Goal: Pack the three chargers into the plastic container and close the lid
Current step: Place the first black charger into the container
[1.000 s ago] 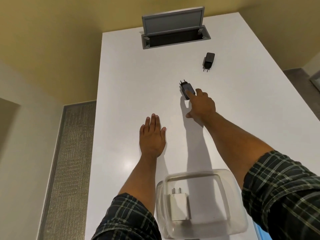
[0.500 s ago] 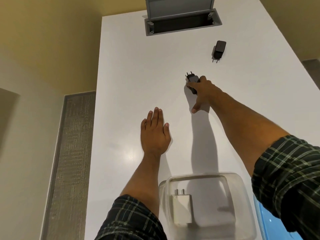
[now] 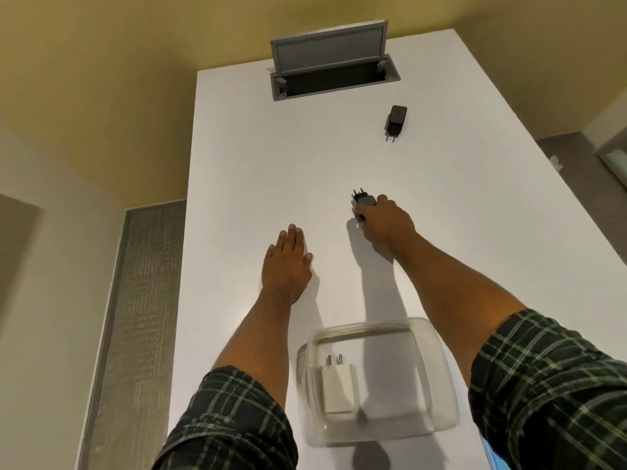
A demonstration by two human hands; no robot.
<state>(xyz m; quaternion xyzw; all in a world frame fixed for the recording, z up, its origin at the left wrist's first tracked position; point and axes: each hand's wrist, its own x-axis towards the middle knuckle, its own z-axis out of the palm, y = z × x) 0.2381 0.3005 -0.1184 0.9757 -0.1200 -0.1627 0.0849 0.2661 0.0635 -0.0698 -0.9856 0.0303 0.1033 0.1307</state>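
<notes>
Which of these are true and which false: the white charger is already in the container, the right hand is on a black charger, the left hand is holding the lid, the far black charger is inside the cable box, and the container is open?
1. The white charger lies inside the plastic container. True.
2. The right hand is closed on a black charger. True.
3. The left hand holds the lid. False: it rests flat and open on the table, holding nothing.
4. The far black charger sits inside the cable box. False: it lies on the table, apart from the box.
5. The container is open. True: no lid is on it.
</notes>
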